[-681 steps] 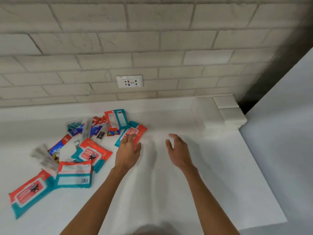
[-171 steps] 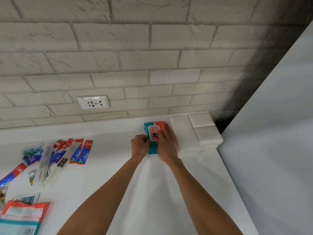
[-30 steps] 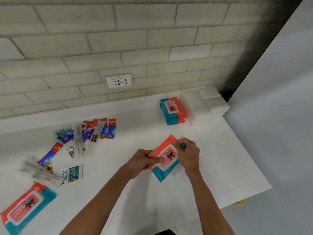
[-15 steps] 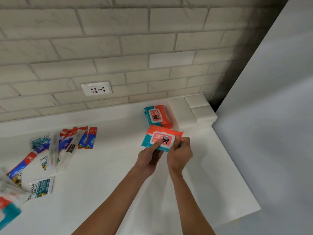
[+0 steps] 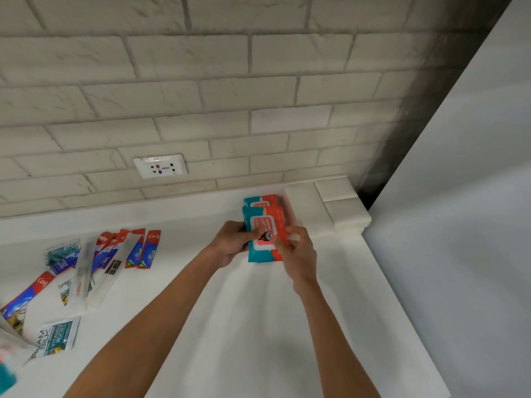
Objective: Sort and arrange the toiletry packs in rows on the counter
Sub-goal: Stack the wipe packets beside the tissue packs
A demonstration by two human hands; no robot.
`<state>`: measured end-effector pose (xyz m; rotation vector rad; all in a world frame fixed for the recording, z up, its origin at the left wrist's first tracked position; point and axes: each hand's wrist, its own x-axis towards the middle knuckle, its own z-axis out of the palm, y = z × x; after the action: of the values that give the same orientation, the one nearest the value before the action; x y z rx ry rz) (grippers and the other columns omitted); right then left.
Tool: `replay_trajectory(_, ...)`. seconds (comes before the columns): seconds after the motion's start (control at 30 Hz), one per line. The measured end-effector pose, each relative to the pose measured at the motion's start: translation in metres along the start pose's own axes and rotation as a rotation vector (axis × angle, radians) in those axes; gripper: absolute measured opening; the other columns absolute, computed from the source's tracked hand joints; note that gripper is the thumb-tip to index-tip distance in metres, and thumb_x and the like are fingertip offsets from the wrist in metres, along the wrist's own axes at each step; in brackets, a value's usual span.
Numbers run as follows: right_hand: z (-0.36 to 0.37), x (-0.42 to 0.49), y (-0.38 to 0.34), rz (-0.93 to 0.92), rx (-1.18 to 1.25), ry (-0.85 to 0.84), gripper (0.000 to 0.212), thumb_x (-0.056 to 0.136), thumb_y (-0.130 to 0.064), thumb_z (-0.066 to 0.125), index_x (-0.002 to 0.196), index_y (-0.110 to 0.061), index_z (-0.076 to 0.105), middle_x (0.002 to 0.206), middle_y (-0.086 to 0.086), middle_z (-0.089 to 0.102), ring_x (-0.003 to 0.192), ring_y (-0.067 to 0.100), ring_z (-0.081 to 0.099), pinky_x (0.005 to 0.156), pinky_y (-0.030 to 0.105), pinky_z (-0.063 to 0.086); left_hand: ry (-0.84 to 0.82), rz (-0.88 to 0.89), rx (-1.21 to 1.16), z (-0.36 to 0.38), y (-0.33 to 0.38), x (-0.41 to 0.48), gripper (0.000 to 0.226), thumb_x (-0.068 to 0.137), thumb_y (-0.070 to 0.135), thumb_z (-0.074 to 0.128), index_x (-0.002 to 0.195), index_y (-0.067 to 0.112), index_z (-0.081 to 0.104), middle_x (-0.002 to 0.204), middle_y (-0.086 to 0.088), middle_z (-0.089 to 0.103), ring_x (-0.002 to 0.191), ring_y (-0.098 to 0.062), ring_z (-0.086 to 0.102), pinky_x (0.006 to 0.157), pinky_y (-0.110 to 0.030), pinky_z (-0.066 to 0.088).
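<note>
1. Head view: left hand (image 5: 232,242) and right hand (image 5: 298,254) both grip one wipes pack (image 5: 264,234), upper centre of frame.
2. Held short half a second ago, it now overlaps the wipes stack (image 5: 260,202), seemingly touching.
3. Toothpaste sachets (image 5: 138,248), left on the counter (image 5: 258,326), await sorting.

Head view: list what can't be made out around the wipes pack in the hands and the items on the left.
All in the head view.
- Stack behind the wipes pack: pack count hidden by that pack, the left hand and right hand.
- Teal pack, bottom-left corner: cut off by the frame edge, blurred.
- Clear sleeves among the toothpaste sachets: motion blur hides their contents.
</note>
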<state>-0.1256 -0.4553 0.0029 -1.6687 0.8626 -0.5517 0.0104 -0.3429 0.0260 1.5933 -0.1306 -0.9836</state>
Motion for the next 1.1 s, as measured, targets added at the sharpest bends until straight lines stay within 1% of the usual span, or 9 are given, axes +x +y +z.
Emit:
replay_trajectory(0.17, 0.008, 0.033, -0.01, 0.003, 0.035, 0.0, 0.026, 0.094, -0.032, 0.08, 0.11, -0.028, 0.06, 0.112, -0.006, 0.071, 0.095, 0.013, 0.072, 0.061, 0.008, 0.054, 0.031, -0.06, 0.034, -0.001, 0.01, 0.016, 0.034, 0.086, 0.02, 0.083, 0.111, 0.0, 0.07, 0.109, -0.011, 0.078, 0.095, -0.021, 0.078, 0.087, -0.038, 0.064)
replay_trajectory(0.33, 0.026, 0.061, -0.007, -0.001, -0.189, -0.022, 0.022, 0.102, -0.029, 0.069, 0.113, -0.022, 0.052, 0.115, -0.004, 0.067, 0.094, 0.015, 0.07, 0.065, 0.015, 0.056, 0.075, -0.09, 0.104, 0.0, 0.013, 0.035, 0.02, 0.091, 0.007, 0.077, 0.108, 0.0, 0.068, 0.114, -0.013, 0.073, 0.101, -0.024, 0.074, 0.084, -0.035, 0.064)
replay_trajectory(0.47, 0.038, 0.081, -0.007, 0.025, -0.313, -0.042, 0.023, 0.104, -0.035, 0.064, 0.116, -0.023, 0.049, 0.116, -0.003, 0.066, 0.087, 0.015, 0.066, 0.072, 0.029, 0.062, 0.186, -0.069, 0.163, 0.001, 0.013, 0.059, 0.025, 0.087, 0.017, 0.083, 0.101, 0.002, 0.068, 0.108, -0.012, 0.074, 0.101, -0.028, 0.074, 0.093, -0.043, 0.062)
replay_trajectory(0.63, 0.046, 0.099, -0.003, -0.081, -0.398, -0.071, 0.021, 0.107, -0.038, 0.059, 0.123, -0.026, 0.053, 0.117, -0.008, 0.066, 0.092, 0.01, 0.066, 0.081, 0.028, 0.06, 0.289, -0.06, 0.283, 0.005, 0.011, 0.077, 0.035, 0.083, 0.037, 0.085, 0.097, 0.008, 0.07, 0.096, -0.005, 0.076, 0.086, -0.021, 0.076, 0.085, -0.037, 0.064)
replay_trajectory(0.83, 0.055, 0.106, 0.006, -0.116, -0.366, -0.084, 0.019, 0.111, -0.046, 0.047, 0.13, -0.041, 0.046, 0.12, -0.014, 0.066, 0.093, 0.009, 0.073, 0.085, 0.032, 0.065, 0.372, -0.022, 0.37, 0.01, 0.01, 0.083, 0.039, 0.083, 0.042, 0.083, 0.097, 0.009, 0.07, 0.096, -0.003, 0.075, 0.072, -0.011, 0.07, 0.053, -0.017, 0.049)
replay_trajectory(0.9, 0.054, 0.101, 0.001, -0.112, -0.321, -0.083, 0.015, 0.115, -0.049, 0.034, 0.127, -0.051, 0.043, 0.112, -0.022, 0.063, 0.08, 0.0, 0.068, 0.071, 0.015, 0.061, 0.39, 0.004, 0.371, 0.012, 0.009, 0.082, 0.037, 0.085, 0.041, 0.083, 0.097, 0.008, 0.071, 0.096, -0.002, 0.075, 0.068, -0.01, 0.068, 0.051, -0.014, 0.046)
replay_trajectory(0.97, 0.052, 0.095, -0.008, -0.162, -0.314, -0.06, 0.02, 0.115, -0.053, 0.023, 0.118, -0.06, 0.041, 0.1, -0.032, 0.058, 0.073, -0.005, 0.065, 0.052, 0.004, 0.047, 0.406, 0.033, 0.372, 0.012, 0.007, 0.081, 0.035, 0.086, 0.039, 0.082, 0.097, 0.008, 0.072, 0.098, -0.003, 0.075, 0.069, -0.011, 0.069, 0.052, -0.013, 0.046)
replay_trajectory(1.03, 0.051, 0.091, -0.011, -0.231, -0.327, -0.013, 0.032, 0.113, -0.06, 0.016, 0.109, -0.061, 0.048, 0.098, -0.034, 0.06, 0.075, -0.003, 0.069, 0.055, 0.007, 0.048, 0.424, 0.066, 0.389, 0.012, 0.005, 0.079, 0.035, 0.086, 0.038, 0.082, 0.101, 0.008, 0.071, 0.103, -0.005, 0.075, 0.078, -0.015, 0.073, 0.056, -0.014, 0.049)
replay_trajectory(1.1, 0.053, 0.09, -0.008, -0.237, -0.257, -0.016, 0.04, 0.109, -0.068, 0.016, 0.114, -0.058, 0.054, 0.104, -0.026, 0.069, 0.082, 0.003, 0.074, 0.07, 0.019, 0.06, 0.444, 0.11, 0.415, 0.012, 0.002, 0.073, 0.044, 0.085, 0.037, 0.083, 0.114, 0.009, 0.066, 0.111, -0.007, 0.073, 0.09, -0.02, 0.074, 0.062, -0.017, 0.053)
